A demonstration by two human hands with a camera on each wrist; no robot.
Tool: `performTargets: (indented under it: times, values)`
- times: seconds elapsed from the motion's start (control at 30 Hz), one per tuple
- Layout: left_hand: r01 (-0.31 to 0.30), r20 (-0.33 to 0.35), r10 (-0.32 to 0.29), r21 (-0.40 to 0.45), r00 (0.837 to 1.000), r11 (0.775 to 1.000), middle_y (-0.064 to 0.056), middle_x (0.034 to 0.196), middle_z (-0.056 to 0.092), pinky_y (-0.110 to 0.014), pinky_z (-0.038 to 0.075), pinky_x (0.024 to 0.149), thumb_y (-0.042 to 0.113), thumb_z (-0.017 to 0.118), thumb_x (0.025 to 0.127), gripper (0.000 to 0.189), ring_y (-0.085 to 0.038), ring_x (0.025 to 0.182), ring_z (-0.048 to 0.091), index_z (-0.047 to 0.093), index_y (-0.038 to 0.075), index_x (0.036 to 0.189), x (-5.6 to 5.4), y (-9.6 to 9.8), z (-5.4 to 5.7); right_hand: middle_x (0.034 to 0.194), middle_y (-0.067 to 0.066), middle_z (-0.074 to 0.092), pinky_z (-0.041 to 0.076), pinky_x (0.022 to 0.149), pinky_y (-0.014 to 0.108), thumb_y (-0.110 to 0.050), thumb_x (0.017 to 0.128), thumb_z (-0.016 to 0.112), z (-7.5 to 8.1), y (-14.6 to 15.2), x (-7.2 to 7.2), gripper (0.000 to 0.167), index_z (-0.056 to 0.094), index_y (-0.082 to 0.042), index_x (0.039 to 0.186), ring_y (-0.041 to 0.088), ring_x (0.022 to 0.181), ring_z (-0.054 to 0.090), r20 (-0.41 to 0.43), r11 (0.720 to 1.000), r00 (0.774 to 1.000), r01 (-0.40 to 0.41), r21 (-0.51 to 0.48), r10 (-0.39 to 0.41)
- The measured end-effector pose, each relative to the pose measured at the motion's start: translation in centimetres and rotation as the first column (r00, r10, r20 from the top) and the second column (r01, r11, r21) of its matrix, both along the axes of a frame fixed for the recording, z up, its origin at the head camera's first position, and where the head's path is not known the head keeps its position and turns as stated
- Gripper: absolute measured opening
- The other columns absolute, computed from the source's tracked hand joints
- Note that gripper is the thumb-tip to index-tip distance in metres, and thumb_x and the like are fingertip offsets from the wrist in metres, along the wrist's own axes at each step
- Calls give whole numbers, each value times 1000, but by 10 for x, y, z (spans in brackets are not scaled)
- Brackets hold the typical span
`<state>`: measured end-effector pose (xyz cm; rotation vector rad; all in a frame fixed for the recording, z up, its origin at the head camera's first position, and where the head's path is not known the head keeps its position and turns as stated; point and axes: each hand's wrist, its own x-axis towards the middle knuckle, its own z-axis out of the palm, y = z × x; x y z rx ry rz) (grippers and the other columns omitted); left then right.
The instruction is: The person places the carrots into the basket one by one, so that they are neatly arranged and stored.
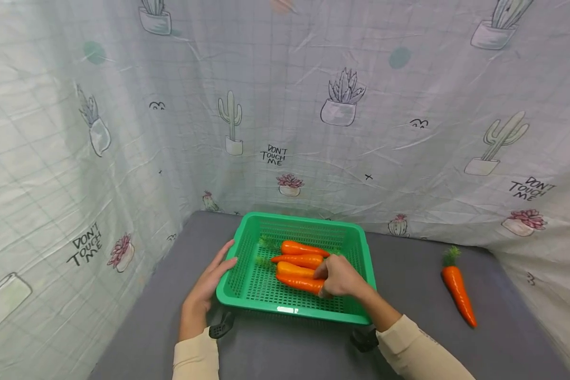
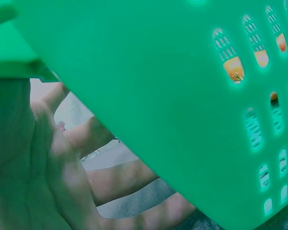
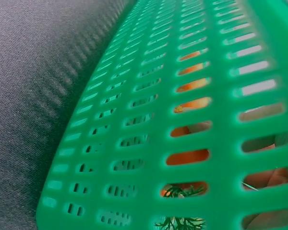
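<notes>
A green plastic basket with slotted walls holds several orange carrots lying side by side. At the basket's left end my left hand holds the rim, its thumb over the edge and its fingers along the outer wall; the left wrist view shows the palm and spread fingers there. My right hand reaches inside over the front wall, pinching the right end of the front carrot. The right wrist view shows parts of that hand and a green feathery carrot top through the slots.
Another carrot with a green top lies on the grey table to the right of the basket. A whitish curtain with printed cactus pots stands behind the table and along its sides.
</notes>
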<state>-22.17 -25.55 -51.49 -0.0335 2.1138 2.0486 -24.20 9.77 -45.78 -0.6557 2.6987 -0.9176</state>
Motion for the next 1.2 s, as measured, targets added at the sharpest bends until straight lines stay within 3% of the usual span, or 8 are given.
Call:
performTargets:
  times: [0.23, 0.47, 0.63, 0.73, 0.87, 0.97, 1.03, 1.2]
  values:
    - [-3, 7, 3, -16, 1000, 1000, -5, 175, 18, -57, 35, 117, 46, 54, 107, 66, -36, 157, 27, 23, 44, 165, 1, 0, 2, 104, 16, 80, 61, 70, 36, 10, 64, 88, -4, -3, 1, 41, 82, 1, 103, 24, 89, 74, -24, 1000, 1000, 20, -3, -20]
    - [-7, 20, 8, -7, 1000, 1000, -6, 173, 22, -45, 44, 108, 45, 55, 107, 66, -34, 151, 37, 23, 44, 165, -1, 0, 0, 104, 12, 81, 60, 82, 44, 5, 64, 92, -8, -6, -1, 40, 83, -3, 102, 27, 95, 73, -51, 998, 998, 40, 47, -38]
    - [-8, 25, 8, -2, 1000, 1000, -6, 172, 26, -38, 48, 101, 45, 55, 107, 65, -34, 146, 43, 24, 45, 164, -1, 1, 1, 104, 14, 80, 61, 76, 43, 4, 65, 93, -11, -7, -1, 38, 82, -2, 101, 28, 92, 73, -57, 998, 998, 41, 53, -38]
    - [-8, 23, 9, -9, 1000, 1000, -4, 173, 23, -43, 46, 106, 46, 54, 107, 64, -35, 149, 41, 24, 46, 164, 0, 0, 1, 100, 14, 79, 60, 73, 42, 5, 66, 92, -11, -8, 0, 35, 81, -2, 99, 22, 83, 69, -76, 998, 997, 23, 64, -18]
    - [-10, 19, 11, -31, 1000, 999, -3, 176, 16, -58, 35, 118, 48, 54, 107, 65, -36, 158, 25, 24, 46, 164, 3, -1, 1, 81, 8, 72, 51, 64, 37, 4, 71, 89, -10, -8, 3, 21, 77, -4, 86, 15, 68, 52, -82, 996, 997, -6, 93, 14]
    - [-7, 17, 7, -33, 1000, 999, -3, 176, 12, -64, 29, 120, 48, 54, 107, 65, -37, 161, 18, 24, 46, 164, 4, -1, 1, 83, 6, 72, 51, 67, 38, -2, 77, 89, -1, 0, 8, 17, 77, -4, 88, 17, 71, 57, -100, 996, 995, 11, 91, -2]
    - [-1, 16, 1, -28, 1000, 1000, -4, 177, 11, -61, 31, 119, 47, 53, 107, 65, -37, 160, 20, 23, 45, 165, 5, 0, 0, 94, 9, 76, 56, 75, 42, -7, 81, 88, 13, 11, 13, 19, 80, -4, 98, 21, 82, 66, -114, 997, 993, 45, 56, -38]
    - [3, 32, -3, -13, 999, 1000, -5, 176, 13, -49, 42, 111, 47, 53, 108, 65, -37, 155, 32, 22, 46, 165, 4, 0, 1, 106, 13, 78, 60, 81, 45, -13, 89, 83, 51, 67, 21, 22, 79, -4, 109, 30, 96, 73, -158, 976, 964, 207, -69, -215]
